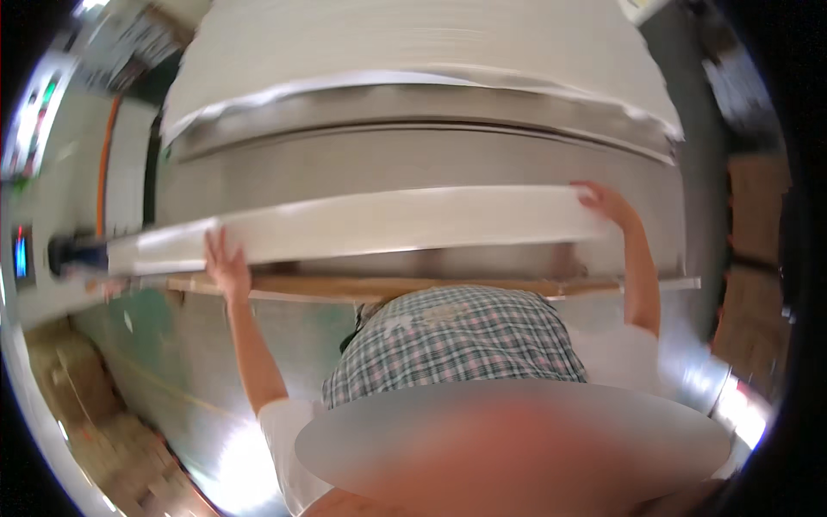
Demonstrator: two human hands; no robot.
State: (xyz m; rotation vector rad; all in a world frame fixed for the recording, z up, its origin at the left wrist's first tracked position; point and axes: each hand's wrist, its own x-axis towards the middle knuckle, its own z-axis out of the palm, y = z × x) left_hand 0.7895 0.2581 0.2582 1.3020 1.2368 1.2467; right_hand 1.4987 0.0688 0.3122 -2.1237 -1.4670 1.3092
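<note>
Worker's L hand (228,265), at 9 o'clock, fingers spread, touches a long white strip (413,221) running 9 to approx. 2:30 across a pale work surface (413,164), white sheet (422,43) at 12. R hand (607,207), approx. 2:30, has fingers bent at strip's end; can't tell if clamped. Prob. best: even pull b/w hands, strip straight, no twist.

Strip (405,224) runs from right hand (607,205) to past left hand (228,265), over desk (413,164); sheet (422,43) ahead of hands, boxes (758,207) off right.
</note>
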